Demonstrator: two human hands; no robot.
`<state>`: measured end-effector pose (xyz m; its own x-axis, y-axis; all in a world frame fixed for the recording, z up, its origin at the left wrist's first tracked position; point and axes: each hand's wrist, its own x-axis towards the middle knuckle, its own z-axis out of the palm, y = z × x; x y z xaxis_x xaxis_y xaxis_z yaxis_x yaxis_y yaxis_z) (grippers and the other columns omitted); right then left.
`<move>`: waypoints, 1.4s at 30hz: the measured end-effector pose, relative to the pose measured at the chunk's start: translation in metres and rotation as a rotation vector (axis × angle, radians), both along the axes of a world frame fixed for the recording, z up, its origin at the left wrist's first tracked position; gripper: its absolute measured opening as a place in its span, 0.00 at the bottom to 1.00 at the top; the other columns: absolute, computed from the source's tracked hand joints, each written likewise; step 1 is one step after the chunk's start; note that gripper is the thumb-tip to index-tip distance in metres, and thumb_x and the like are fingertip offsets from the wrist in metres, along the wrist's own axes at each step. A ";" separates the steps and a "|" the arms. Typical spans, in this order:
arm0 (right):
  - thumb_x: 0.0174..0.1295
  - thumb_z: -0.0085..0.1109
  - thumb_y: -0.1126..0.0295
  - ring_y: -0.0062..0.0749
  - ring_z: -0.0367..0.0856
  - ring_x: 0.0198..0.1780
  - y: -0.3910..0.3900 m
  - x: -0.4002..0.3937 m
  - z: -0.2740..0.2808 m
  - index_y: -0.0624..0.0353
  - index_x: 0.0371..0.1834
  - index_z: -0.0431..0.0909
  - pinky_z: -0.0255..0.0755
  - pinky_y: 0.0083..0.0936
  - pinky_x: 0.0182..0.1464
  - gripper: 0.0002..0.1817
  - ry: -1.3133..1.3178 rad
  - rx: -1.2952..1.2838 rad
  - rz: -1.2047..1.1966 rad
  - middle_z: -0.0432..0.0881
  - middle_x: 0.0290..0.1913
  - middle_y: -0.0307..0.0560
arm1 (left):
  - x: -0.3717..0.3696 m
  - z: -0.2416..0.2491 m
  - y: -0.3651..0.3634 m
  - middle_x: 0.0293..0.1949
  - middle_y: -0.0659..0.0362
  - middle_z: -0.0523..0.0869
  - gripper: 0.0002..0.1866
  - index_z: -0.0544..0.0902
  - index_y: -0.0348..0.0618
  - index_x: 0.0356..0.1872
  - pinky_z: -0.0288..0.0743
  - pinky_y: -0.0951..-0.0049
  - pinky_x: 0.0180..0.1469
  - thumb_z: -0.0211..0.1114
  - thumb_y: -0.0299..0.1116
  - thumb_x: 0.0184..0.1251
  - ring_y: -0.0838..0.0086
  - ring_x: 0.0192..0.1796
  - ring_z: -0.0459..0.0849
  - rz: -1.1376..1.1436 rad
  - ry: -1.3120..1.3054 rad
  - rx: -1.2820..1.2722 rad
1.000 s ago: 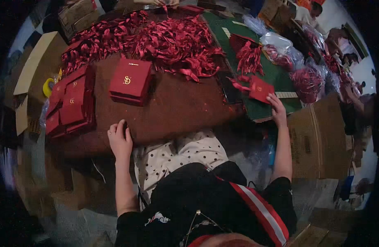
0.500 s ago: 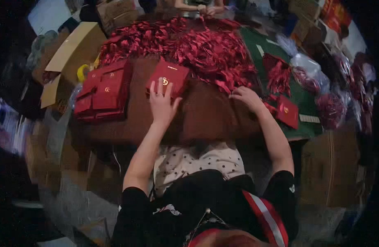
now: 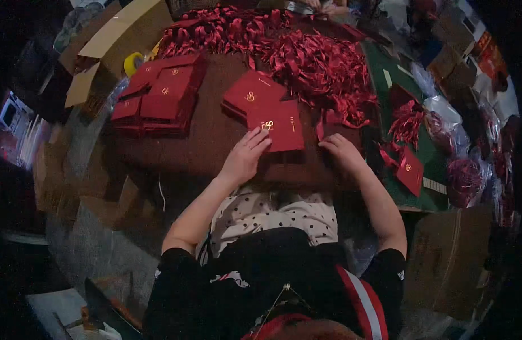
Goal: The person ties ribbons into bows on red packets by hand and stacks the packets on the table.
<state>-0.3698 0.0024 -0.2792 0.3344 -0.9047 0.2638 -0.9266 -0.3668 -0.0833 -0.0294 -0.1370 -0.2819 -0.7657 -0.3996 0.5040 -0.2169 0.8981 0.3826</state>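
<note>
My left hand (image 3: 246, 156) grips the lower left edge of a flat red card (image 3: 280, 127) with gold print. The card overlaps a small stack of similar red cards (image 3: 252, 93) on the brown table. My right hand (image 3: 343, 153) is near the table's front, fingers pinched at the end of a red ribbon (image 3: 321, 129). A heap of loose red ribbons (image 3: 323, 71) lies just beyond that hand. To the left sits a larger pile of red cards (image 3: 164, 93).
At right, a green mat (image 3: 380, 71) holds a ribbon bunch (image 3: 406, 122) and a red piece with ribbon (image 3: 409, 168). Plastic-wrapped bundles (image 3: 465, 178) lie beyond. An open carton (image 3: 122, 28) and yellow tape (image 3: 133, 64) are at left. Another person's hands (image 3: 323, 7) show at the far side.
My left hand has drawn a red card off the small stack toward me and to the right. My right hand stays near the ribbon heap, now with a ribbon end at its fingertips. The view has shifted.
</note>
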 end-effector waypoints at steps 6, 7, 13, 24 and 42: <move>0.56 0.55 0.75 0.44 0.78 0.52 0.004 0.016 0.012 0.51 0.51 0.80 0.76 0.36 0.51 0.18 0.012 0.015 -0.106 0.79 0.49 0.45 | 0.042 0.000 0.022 0.69 0.55 0.75 0.22 0.81 0.45 0.57 0.63 0.50 0.75 0.62 0.19 0.60 0.57 0.76 0.66 -0.130 -0.154 0.076; 0.56 0.55 0.75 0.44 0.78 0.52 0.003 0.022 0.018 0.51 0.51 0.80 0.76 0.36 0.51 0.18 0.012 0.016 -0.113 0.79 0.49 0.45 | 0.041 0.002 0.025 0.70 0.56 0.75 0.21 0.82 0.45 0.57 0.64 0.51 0.74 0.63 0.21 0.60 0.57 0.76 0.66 -0.111 -0.108 0.095; 0.56 0.55 0.75 0.41 0.79 0.57 -0.016 -0.001 0.016 0.47 0.55 0.81 0.77 0.31 0.56 0.21 0.039 0.077 0.059 0.81 0.58 0.39 | -0.006 0.009 0.041 0.55 0.47 0.77 0.31 0.77 0.41 0.61 0.70 0.53 0.61 0.76 0.41 0.57 0.49 0.57 0.75 0.487 0.140 0.073; 0.53 0.66 0.78 0.44 0.80 0.48 0.017 0.099 0.033 0.51 0.45 0.86 0.72 0.38 0.52 0.15 -0.545 -0.285 0.026 0.83 0.42 0.43 | -0.030 0.001 0.059 0.52 0.47 0.75 0.36 0.74 0.42 0.62 0.69 0.53 0.60 0.78 0.40 0.52 0.49 0.56 0.73 0.617 -0.006 0.132; 0.58 0.65 0.72 0.52 0.82 0.44 -0.054 0.155 -0.006 0.61 0.40 0.83 0.76 0.43 0.47 0.08 -0.715 -0.227 -0.281 0.83 0.39 0.53 | -0.025 -0.027 0.027 0.56 0.48 0.85 0.30 0.81 0.43 0.61 0.78 0.62 0.59 0.76 0.35 0.54 0.56 0.57 0.84 0.425 0.145 0.620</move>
<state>-0.2149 -0.0512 -0.2855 -0.2172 -0.8287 0.5159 -0.7372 -0.2072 -0.6431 -0.0541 -0.1096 -0.3091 -0.4265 -0.8873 0.1752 -0.4051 0.3606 0.8402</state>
